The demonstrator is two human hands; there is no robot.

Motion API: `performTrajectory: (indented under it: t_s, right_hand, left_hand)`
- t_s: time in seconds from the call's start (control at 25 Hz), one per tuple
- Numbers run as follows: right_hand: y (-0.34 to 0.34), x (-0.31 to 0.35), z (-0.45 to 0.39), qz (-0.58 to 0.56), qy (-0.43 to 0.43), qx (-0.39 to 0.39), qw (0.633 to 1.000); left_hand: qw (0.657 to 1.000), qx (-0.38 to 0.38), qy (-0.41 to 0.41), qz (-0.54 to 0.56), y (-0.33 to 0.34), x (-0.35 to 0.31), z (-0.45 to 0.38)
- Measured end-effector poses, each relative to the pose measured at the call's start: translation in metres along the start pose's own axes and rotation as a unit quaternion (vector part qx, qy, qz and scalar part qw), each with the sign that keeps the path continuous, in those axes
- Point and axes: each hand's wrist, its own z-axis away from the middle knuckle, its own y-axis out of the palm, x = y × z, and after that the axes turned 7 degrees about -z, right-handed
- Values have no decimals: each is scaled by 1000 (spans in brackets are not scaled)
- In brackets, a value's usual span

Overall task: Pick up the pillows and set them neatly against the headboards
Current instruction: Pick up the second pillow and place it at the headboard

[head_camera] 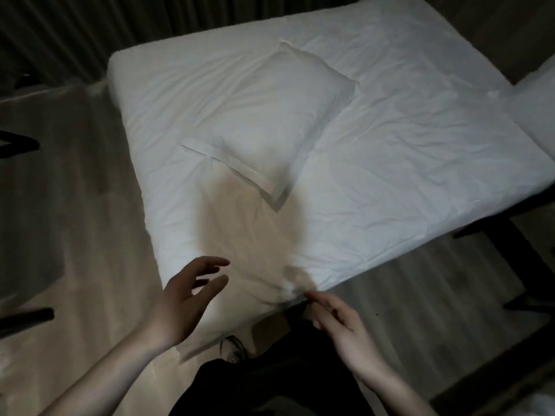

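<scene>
Left hand [187, 298] raised, fingers [210, 262] spread; right hand [342, 328] lower, fingers seemingly loosely curled, empty.

One white pillow [270, 115] lies near the middle of one bed [420, 145], its corners turned toward the bed's edges. A second white bed [537, 106] shows at the right. Two bare hands, the left hand [186, 298] and the right hand [342, 328], are at the bed's near corner

Rumpled white bed [390, 151]; pale wood floor [75, 205]; curtain [75, 34]
</scene>
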Motion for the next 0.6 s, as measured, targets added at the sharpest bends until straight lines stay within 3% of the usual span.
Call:
performTrajectory:
  t_s: [0.12, 0.36, 0.6]
  right_hand:
    - [26, -6, 27, -37, 9, -26, 999]
    - [61, -13, 2, -25, -7, -1, 1000]
    - [128, 21, -13, -23, -44, 31, 998]
  left_hand:
    - [1000, 7, 12, 9, -22, 6, 11]
    - [1000, -14, -1, 11, -23, 43, 43]
    - [999, -31, -2, 11, -90, 80, 48]
